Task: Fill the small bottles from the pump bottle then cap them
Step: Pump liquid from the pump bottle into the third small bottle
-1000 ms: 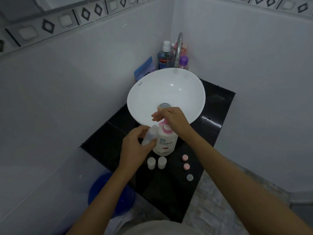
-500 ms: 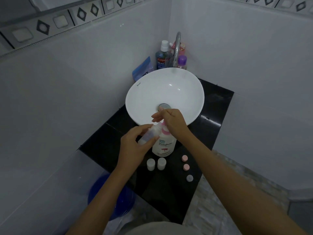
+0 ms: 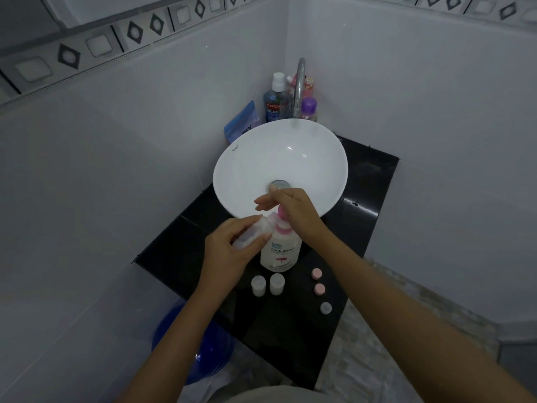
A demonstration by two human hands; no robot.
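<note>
Head view: centre frame, the white pump bottle [image 3: 280, 251] with its pink pump stands on the black bench [image 3: 360, 205]. The right hand [image 3: 290, 210] lies flat on the pump, fingers outstretched. The left hand [image 3: 229, 251] grips a clear small bottle [image 3: 252, 231], tilted at the nozzle. Two small bottles [image 3: 267, 284] and three caps [image 3: 319, 289] sit below; a white basin [image 3: 247, 158] above, grey tiled walls around.

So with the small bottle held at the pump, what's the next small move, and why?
Probably press the pump head down: the right hand rests on top of the pump bottle, and the left hand holds a small bottle tilted, mouth by the nozzle.
</note>
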